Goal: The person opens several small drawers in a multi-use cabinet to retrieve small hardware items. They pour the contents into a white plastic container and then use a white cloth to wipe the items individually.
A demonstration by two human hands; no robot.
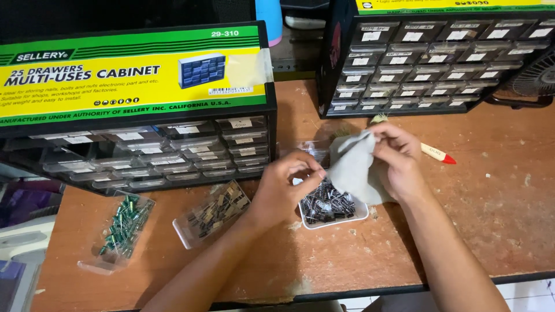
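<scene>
My right hand (399, 159) grips a grey cloth (352, 170) and holds it up over a small white tray (361, 212) full of small black capacitors (326, 205). My left hand (286, 185) hovers just left of the cloth, above the tray, thumb and fingers pinched together. What is between the fingertips is too small to see. The cloth hides the far side of the tray.
A clear drawer of green capacitors (122, 228) and another drawer of dark parts (213, 214) lie on the wooden table (491, 202) at left. Two black multi-drawer cabinets (139, 104) (439, 58) stand behind. A red-tipped marker (437, 153) lies at right, a fan (535, 75) at far right.
</scene>
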